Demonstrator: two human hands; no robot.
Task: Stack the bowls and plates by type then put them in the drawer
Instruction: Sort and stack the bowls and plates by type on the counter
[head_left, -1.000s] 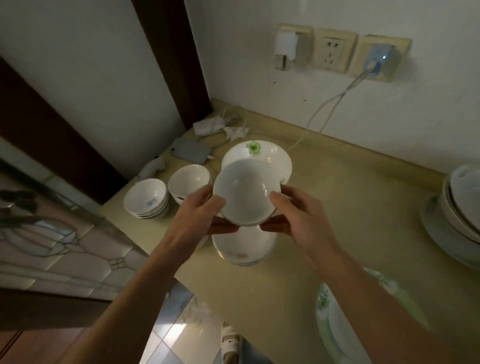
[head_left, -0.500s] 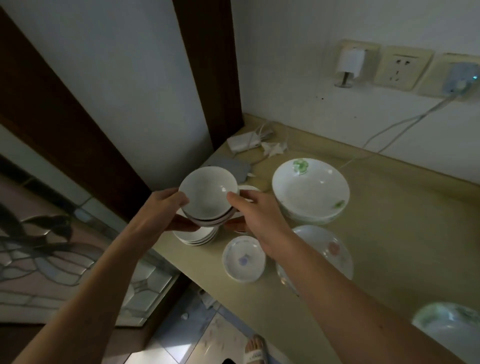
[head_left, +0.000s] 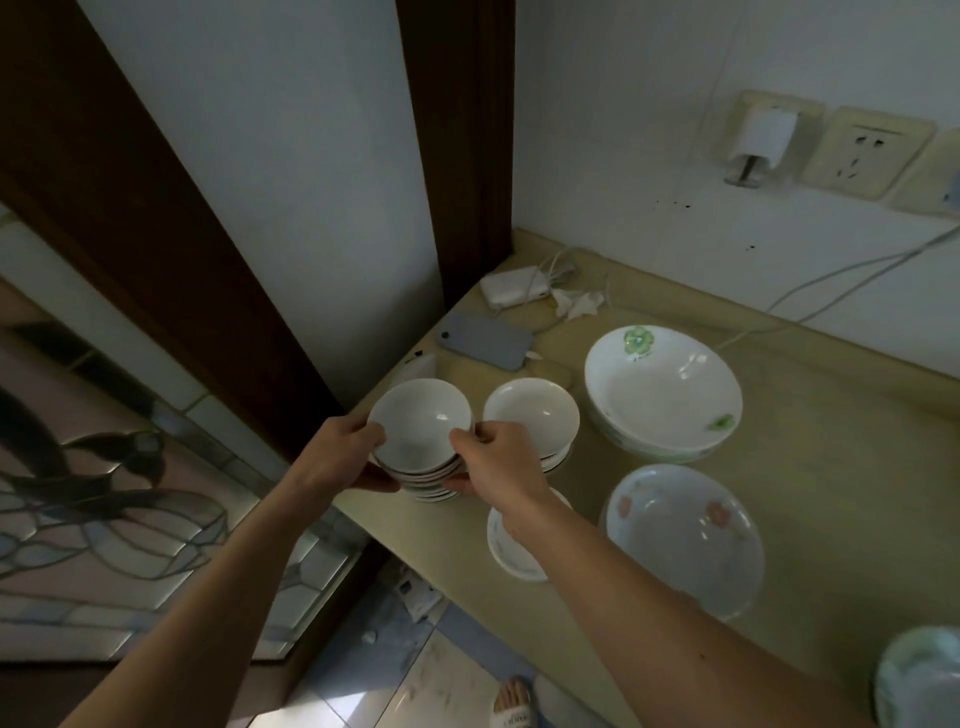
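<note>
A stack of small white bowls (head_left: 422, 431) stands at the counter's left front corner, and both hands grip it. My left hand (head_left: 340, 457) holds its left side and my right hand (head_left: 496, 462) its right side. Just right of it sits a second small bowl stack (head_left: 532, 413). A small saucer (head_left: 506, 543) lies partly hidden under my right forearm. A large bowl with green flowers (head_left: 662, 392) stands behind a large bowl with pink flowers (head_left: 683, 532). No drawer is visible.
A grey phone (head_left: 485, 342), a white charger (head_left: 511, 287) and cables lie in the back corner of the beige counter (head_left: 831, 493). Wall sockets (head_left: 862, 153) are above. Another dish (head_left: 919, 675) shows at the lower right edge. The counter's left edge drops to the tiled floor.
Both hands carried the small bowls left from above the saucer and brought them down onto the stack at the counter's left corner. The camera view swung left.
</note>
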